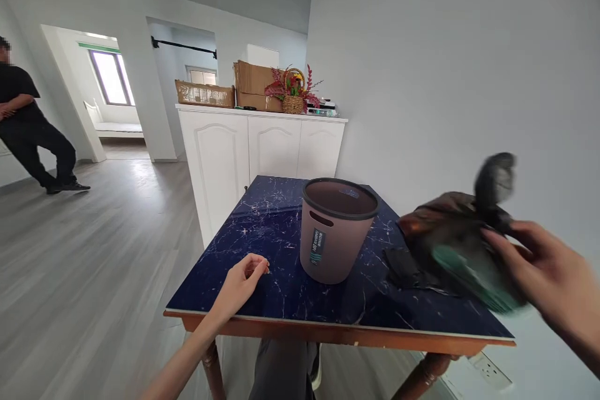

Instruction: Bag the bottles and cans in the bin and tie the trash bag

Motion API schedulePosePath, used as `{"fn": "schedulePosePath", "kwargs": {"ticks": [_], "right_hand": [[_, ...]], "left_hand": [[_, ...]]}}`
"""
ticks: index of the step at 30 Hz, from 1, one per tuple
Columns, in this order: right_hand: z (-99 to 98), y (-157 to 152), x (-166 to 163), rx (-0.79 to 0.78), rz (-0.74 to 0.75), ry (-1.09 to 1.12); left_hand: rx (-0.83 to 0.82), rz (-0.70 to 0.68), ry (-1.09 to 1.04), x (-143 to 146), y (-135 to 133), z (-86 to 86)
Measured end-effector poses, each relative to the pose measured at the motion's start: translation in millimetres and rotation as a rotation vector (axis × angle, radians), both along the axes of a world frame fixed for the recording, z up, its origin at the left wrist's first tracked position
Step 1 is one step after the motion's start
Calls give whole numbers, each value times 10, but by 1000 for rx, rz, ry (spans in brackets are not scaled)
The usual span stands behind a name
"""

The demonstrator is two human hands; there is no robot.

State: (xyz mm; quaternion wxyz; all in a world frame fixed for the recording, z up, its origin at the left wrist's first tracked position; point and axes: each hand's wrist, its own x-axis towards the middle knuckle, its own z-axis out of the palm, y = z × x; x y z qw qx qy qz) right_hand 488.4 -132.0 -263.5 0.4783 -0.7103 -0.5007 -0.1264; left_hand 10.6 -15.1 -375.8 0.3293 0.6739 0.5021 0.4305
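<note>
My right hand (546, 262) is closed round the gathered neck of a black plastic bag (445, 225), at the table's right edge. The bag is full and partly see-through, with something green showing in its lower part; its top is blurred. Loosely curled, my left hand (246, 275) rests on the table near its front left, with nothing visible in it. Between the hands stands an upright mauve trash bin (335, 244) with a black rim and a label on its side. Folded black plastic (405, 269) lies right of the bin, partly behind the bag.
The dark blue marbled table (262, 219) has a wooden edge. Behind it, a white cabinet (220, 150) carries cardboard boxes (255, 84) and a flower basket (293, 103). A wall rises on the right, with a power strip (490, 372) below. A person (23, 112) stands far left.
</note>
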Motion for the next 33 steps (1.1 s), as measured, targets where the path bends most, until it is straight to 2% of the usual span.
{"fn": "schedulePosePath", "kwargs": {"ticks": [3,6,12,16,20,25,29,33], "right_hand": [[-124,866,288,-75,-79,-50],[-357,1526,449,-143,-138,-56],[-845,2255,505,-268,-236,-22],[-1073,2616,401,-316,-215,-51],[-1237,2827,283,-364,-153,-97],[-1402,2868,187,-413,-75,-134],[-1471,2729,174,-392,-15,-194],[-1622,2347,206,-365,-23,-231]], "left_hand": [[7,-31,38,116,95,-68],[17,-44,73,160,78,-128],[3,-64,145,180,17,-172],[-19,-55,215,207,65,-215],[-35,-35,244,217,88,-237],[-31,-34,249,234,82,-207],[-17,-20,227,234,89,-197],[14,-29,216,215,92,-214]]}}
